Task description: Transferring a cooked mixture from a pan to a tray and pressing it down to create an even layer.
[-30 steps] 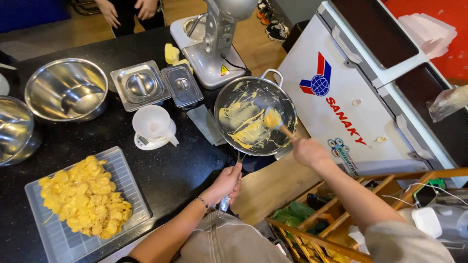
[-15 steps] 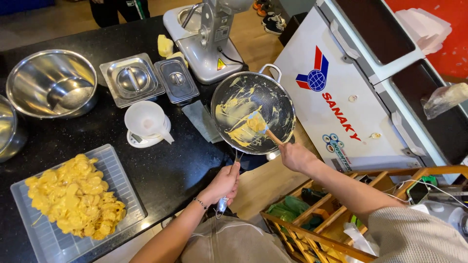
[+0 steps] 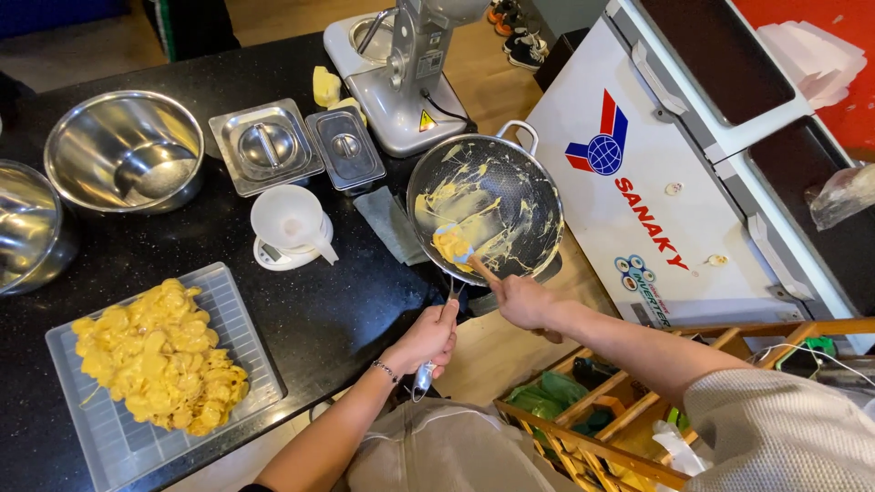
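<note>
A round metal pan smeared with yellow batter sits at the black counter's right edge. My left hand grips the pan's long handle near the counter edge. My right hand holds a spatula whose tip presses a lump of yellow batter against the pan's near side. A clear tray at the lower left carries a heap of yellow coated pieces.
Two steel bowls stand at the far left, two lidded steel containers behind a white funnel on a small scale. A stand mixer is at the back. A white chest freezer and wooden rack flank the right.
The spatula has swept from the pan's right side to its near left side, gathering batter. My left hand keeps hold of the handle. The view has shifted slightly.
</note>
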